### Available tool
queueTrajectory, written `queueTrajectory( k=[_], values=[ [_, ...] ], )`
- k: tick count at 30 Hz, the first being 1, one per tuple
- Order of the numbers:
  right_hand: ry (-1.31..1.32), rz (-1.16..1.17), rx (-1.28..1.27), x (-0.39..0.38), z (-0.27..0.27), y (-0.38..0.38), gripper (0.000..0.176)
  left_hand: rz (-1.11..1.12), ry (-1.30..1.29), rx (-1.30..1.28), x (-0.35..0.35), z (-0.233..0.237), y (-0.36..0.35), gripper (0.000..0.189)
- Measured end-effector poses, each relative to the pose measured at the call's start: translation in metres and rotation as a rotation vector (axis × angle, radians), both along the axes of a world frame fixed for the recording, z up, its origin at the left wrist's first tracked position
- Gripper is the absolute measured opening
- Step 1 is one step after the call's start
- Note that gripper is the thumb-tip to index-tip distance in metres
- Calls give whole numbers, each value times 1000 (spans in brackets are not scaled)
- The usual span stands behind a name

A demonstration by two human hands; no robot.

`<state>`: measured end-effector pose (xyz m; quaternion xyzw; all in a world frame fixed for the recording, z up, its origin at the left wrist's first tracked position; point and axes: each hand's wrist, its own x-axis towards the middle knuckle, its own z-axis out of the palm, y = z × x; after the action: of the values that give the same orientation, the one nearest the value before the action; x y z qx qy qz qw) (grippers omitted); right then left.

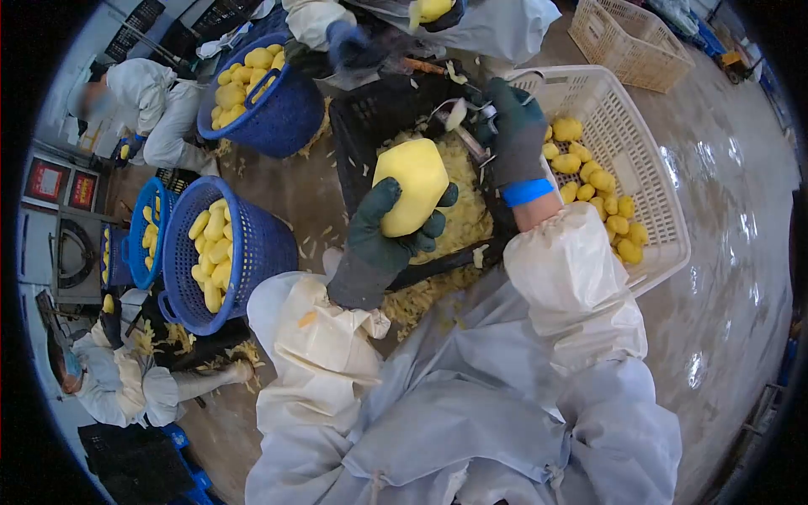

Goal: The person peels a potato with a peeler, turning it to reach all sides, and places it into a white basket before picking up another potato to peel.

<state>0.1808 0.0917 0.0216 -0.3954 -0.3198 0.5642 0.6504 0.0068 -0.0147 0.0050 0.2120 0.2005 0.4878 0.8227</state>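
My left hand (379,231), in a dark green glove, is wrapped round a large peeled potato (412,185) with flat cut faces. My right hand (515,126), gloved in green with a blue band at the wrist, is closed on a peeler (471,145). A strip of peel hangs at the peeler, a little to the right of the potato and apart from it. Below both hands lies a black-lined bin (358,126) with a heap of potato peelings (461,206) in it.
A white crate (652,160) of unpeeled potatoes (602,181) stands at my right. Blue baskets (265,248) of peeled potatoes are on the left. Co-workers (156,101) sit at the left and across from me. A beige crate (631,42) stands farther back on the wet floor.
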Motion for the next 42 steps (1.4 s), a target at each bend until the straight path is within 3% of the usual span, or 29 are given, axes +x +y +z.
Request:
queueTrajectory(
  k=[3, 4, 6, 8, 9, 10, 12, 14, 16, 18, 19, 21, 24, 26, 30, 32, 36, 37, 39, 40, 42],
  values=[
    [137, 189, -64, 3, 30, -14, 22, 23, -135, -7, -2, -2, 6, 66],
    [136, 190, -73, 0, 25, -14, 22, 32, -167, -24, -3, -5, 4, 67],
    [3, -19, -29, -6, 4, -5, 22, 12, -269, -138, 0, 3, 0, 68],
    [21, -35, -47, -2, 8, 5, 23, -26, -355, -126, 0, 8, 1, 67],
    [120, 75, -44, 4, 8, 2, 23, -20, -363, -117, -1, 8, 3, 67],
    [216, 188, -51, 2, 24, -8, 22, 16, -295, -103, -1, 6, 3, 67],
    [133, 209, -36, -3, 17, -13, 22, 44, -215, -110, 1, 0, -1, 68],
    [115, -55, -32, 1, -16, 13, 21, 66, -190, -31, 1, -2, 0, 67],
    [253, 3, -36, 9, -13, 22, 21, 12, -147, 55, -5, -6, 7, 64],
    [237, 217, 20, 6, 15, -4, 20, 211, 22, -56, 4, 4, 2, 61],
    [200, 270, -5, 2, 24, -17, 20, 207, 24, -62, 8, 6, 1, 61],
    [102, 252, -3, -6, 21, -25, 24, 325, 8, -115, 13, 8, 4, 55],
    [-7, 209, -28, -13, 23, -24, 26, 225, 170, 58, 11, 2, 6, 60],
    [-63, 175, -3, -17, 20, -28, 25, 271, 168, 32, 12, -2, 6, 59],
    [-190, 164, 61, -1, -8, -3, 24, 148, 319, 9, 10, -4, 5, 68],
    [45, 10, 172, 11, -6, 8, 26, 91, 108, -49, 10, 2, 6, 68],
    [-176, 64, 187, -11, 16, -19, 24, 173, 78, -54, 14, -1, 7, 67],
    [-102, 180, 49, -7, 26, -27, 22, 197, 71, -61, 15, -2, 6, 67],
    [30, 88, 1, 7, -6, 2, 22, 132, 4, -58, 13, 0, 7, 67],
    [159, 0, -39, 7, 3, 8, 22, 71, -65, -47, 10, 2, 10, 67],
    [191, 73, -40, 9, 13, 0, 21, 84, -67, -32, 6, 3, 16, 68]
  ],
)
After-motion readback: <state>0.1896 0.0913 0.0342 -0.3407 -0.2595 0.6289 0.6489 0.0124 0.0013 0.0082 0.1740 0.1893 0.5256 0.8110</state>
